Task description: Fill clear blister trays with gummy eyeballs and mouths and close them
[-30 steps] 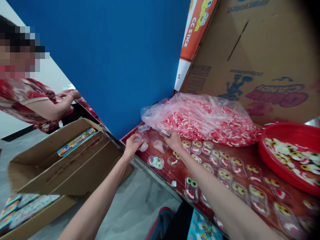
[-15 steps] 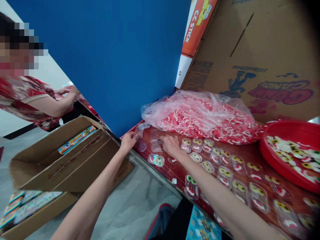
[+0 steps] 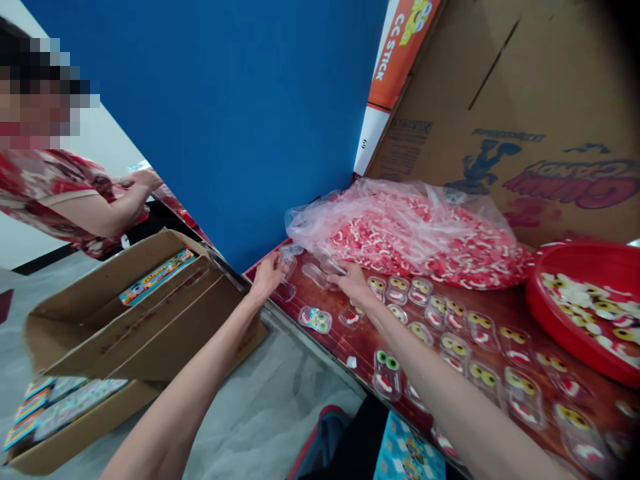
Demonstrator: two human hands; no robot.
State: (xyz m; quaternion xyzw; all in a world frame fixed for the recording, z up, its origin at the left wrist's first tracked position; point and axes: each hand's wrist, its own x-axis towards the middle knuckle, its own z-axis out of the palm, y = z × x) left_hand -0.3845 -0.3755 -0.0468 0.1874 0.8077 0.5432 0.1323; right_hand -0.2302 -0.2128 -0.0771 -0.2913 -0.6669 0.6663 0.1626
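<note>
Floor, nearest: open cardboard box (image 3: 135, 320) with printed packs inside, standing beside the table edge.
Table (image 3: 360, 347): dark red top — rows of clear blister shells holding eye-and-mouth gummies (image 3: 450, 333), one green-eyed shell (image 3: 386, 375) set apart at the near edge.
Left hand (image 3: 267, 275): at the table's far-left corner, fingers curled around an empty clear blister shell (image 3: 289, 260); another empty shell (image 3: 284, 291) lies just beside it on the table.
Right hand (image 3: 353, 281): close to the left, fingertips pinching a second clear shell (image 3: 327, 268), held just above the tabletop.
Behind the hands: plastic bag of red-and-white gummies (image 3: 410, 233) — almost touching the right hand's fingers.
Far right: red bowl (image 3: 565, 267) of eye gummies.
Backdrop: blue partition (image 3: 225, 120), gummy-candy carton (image 3: 525, 120).
Far left: a co-worker's arm (image 3: 95, 213), hands busy; what they hold I cannot tell.
</note>
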